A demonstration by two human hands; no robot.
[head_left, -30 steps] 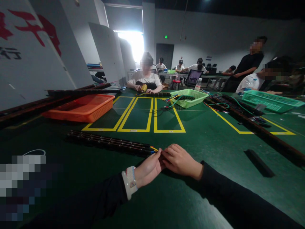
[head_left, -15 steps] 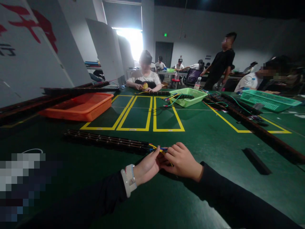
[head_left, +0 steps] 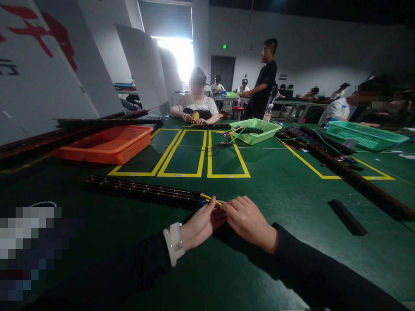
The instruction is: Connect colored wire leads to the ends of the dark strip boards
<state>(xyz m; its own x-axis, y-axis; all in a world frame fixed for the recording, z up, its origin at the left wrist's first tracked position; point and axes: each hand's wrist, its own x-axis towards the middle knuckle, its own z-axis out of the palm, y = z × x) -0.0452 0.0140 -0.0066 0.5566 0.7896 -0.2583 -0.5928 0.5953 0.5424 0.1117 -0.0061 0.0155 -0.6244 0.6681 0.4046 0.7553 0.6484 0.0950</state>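
Observation:
A long dark strip assembly with thin copper-coloured lines lies on the green table. Yellow and blue wires come out of its right end. My left hand, with a pale watch band at the wrist, pinches these wires between thumb and fingers close to the strip. Just to its right, my right hand is closed over the wires farther along, its fingers touching those of the left. The wires' far ends are hidden behind my fingers.
An orange basket stands at the left, a light green basket beyond the yellow tape marks, and a teal basket at the right. A short black bar lies right of my hands. A person sits opposite.
My right hand's fingers have turned downward and closed further along the wires. My left hand has stayed nearly in place. A standing person in black has moved left in the background.

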